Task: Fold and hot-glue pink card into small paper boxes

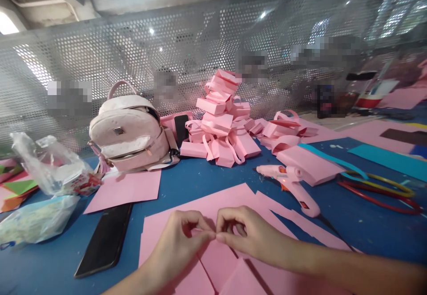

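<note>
Thumb and index finger press together on my left hand (178,241), and my right hand (248,233) makes the same narrow pinch, so that the two sets of fingertips meet, touching or nearly so. I cannot tell whether a paper edge is caught between them; the spot is too small and hidden by my own fingers. Just under the pinch lies the folded pink paper (218,266), its creases and flaps running down toward me, on top of a wide pink sheet (230,201).

My left forearm rises from the bottom edge, while my right reaches in almost flat from the lower right corner. Both wrists hang low, knuckles up, the other fingers curled inward.

The paper looks smooth, matte and fairly stiff, with crisp straight folds. Beyond it, on the scuffed blue tabletop (188,175), stands a heaped tower of pink paper boxes (216,124), angular, with curled strap-like strips. A pale pink backpack (126,137) with a rounded top slumps beside them. Near my right hand lies a pink glue gun (290,181), hard and glossy; to my left, a flat black smartphone (105,241) near a crinkled clear plastic bag (40,219).
</note>
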`<state>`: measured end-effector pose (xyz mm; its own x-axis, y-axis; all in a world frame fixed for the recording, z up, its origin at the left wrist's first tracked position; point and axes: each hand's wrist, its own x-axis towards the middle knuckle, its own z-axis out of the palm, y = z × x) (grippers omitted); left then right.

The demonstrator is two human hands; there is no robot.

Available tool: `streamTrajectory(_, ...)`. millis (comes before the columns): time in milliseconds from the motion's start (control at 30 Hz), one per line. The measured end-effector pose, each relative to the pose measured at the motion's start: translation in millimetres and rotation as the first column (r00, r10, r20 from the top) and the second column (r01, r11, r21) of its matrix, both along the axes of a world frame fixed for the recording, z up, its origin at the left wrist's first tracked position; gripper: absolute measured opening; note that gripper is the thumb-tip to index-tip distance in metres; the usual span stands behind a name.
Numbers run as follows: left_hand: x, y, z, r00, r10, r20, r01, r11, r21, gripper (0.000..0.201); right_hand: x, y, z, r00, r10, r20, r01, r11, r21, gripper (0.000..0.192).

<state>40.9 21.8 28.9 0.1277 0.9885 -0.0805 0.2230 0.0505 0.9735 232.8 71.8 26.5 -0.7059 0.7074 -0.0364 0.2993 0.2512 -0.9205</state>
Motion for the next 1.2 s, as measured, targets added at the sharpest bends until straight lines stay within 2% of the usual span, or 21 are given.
streamTrajectory(200,-3,6,0.0,0.997,0.019,0.078,-0.014,0.998,-0.065,0.016,4,2,5.9,0.996,0.053,-0.076,-0.052,0.998,0.018,0.021)
streamTrajectory(367,-7,6,5.8,0.996,0.015,0.084,-0.010,0.998,-0.057,0.027,5,4,8.6,0.993,0.091,-0.074,-0.092,0.996,-0.013,0.021)
streamTrajectory(533,-8,6,2.8,0.991,0.034,0.128,-0.028,0.998,-0.049,0.037,6,5,10.1,0.994,0.089,-0.069,-0.090,0.996,-0.008,0.020)
streamTrajectory(733,-16,9,3.7,0.979,0.067,0.192,-0.061,0.997,-0.036,0.049,7,4,7.5,0.995,0.001,-0.097,-0.004,0.999,-0.039,0.024)
streamTrajectory(800,-18,9,3.7,0.967,0.099,0.236,-0.091,0.995,-0.045,0.045,7,6,4.4,0.986,-0.087,-0.144,0.080,0.995,-0.052,0.028)
streamTrajectory(900,-21,11,0.4,0.932,0.068,0.356,-0.063,0.998,-0.025,0.043,8,12,-0.9,0.930,-0.272,-0.248,0.270,0.962,-0.042,0.032)
streamTrajectory(967,-22,14,-2.9,0.924,0.064,0.378,-0.065,0.998,-0.010,0.044,9,15,-3.1,0.901,-0.337,-0.273,0.337,0.940,-0.048,0.033)
streamTrajectory(1100,-24,15,-5.2,0.929,0.123,0.350,-0.138,0.990,0.017,0.029,10,14,-2.7,0.931,-0.268,-0.247,0.268,0.963,-0.033,0.030)
streamTrajectory(1200,-24,12,-4.5,0.943,0.110,0.314,-0.132,0.990,0.051,0.039,11,10,-2.8,0.946,-0.246,-0.209,0.257,0.966,0.027,0.030)
